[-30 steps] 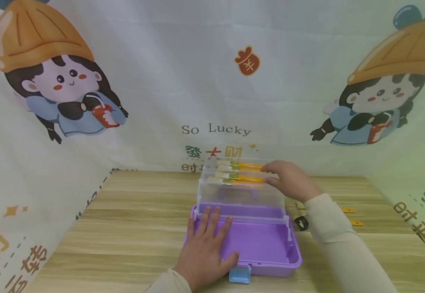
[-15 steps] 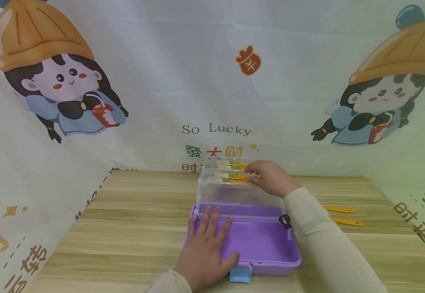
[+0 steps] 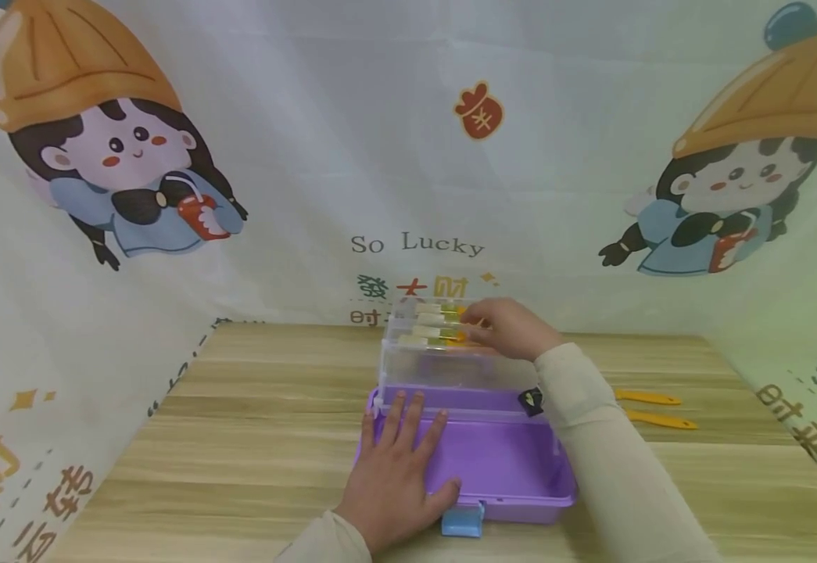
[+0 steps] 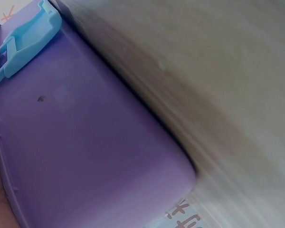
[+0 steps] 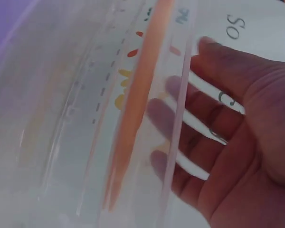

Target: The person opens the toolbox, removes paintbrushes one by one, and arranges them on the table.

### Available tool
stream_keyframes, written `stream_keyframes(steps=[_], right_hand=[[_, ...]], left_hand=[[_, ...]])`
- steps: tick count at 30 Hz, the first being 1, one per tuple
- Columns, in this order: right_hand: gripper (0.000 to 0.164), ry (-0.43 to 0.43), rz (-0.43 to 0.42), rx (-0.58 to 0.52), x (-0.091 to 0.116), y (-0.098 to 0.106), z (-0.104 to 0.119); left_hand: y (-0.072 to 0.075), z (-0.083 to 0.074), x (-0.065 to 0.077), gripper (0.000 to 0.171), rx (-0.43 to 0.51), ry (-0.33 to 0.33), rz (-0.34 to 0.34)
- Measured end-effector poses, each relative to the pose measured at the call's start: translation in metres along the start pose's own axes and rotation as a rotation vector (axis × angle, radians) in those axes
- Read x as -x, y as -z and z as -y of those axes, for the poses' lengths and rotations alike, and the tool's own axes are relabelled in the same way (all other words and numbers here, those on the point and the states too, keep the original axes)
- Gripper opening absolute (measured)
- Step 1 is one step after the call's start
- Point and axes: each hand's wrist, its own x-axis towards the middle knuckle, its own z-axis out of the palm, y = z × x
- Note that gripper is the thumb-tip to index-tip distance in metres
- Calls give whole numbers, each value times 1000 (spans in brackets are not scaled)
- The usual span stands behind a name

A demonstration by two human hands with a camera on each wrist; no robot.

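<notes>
Brushes (image 3: 428, 331) in clear trays (image 3: 403, 369) above a purple box (image 3: 499, 461).
Left hand (image 3: 395, 481) lies across the box, fingers spread; right hand (image 3: 514, 328) (fingers apart) is at the brushes.

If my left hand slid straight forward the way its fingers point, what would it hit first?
Probably the raised clear tray with the paintbrushes, which looks to be just ahead of your left hand, though the exact depth is hard to judge.

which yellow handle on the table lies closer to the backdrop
The upper handle in the head view; the lower handle lies farther from the backdrop, reaching farther right.
</notes>
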Motion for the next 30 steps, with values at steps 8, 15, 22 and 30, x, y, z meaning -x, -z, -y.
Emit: stream_keyframes(steps=[8,15,22,30], right_hand=[[23,-45,30,31,-11,-7,-6],[20,-55,23,130,-17,-16,-5],[17,-56,25,144,-18,-16,-6],[17,-62,33,147,-18,-16,-7]], left_hand=[[2,-1,0,79,-7,8,36],[1,0,2,79,7,7,27],[1,0,1,78,17,6,13],[1,0,1,78,5,5,11]])
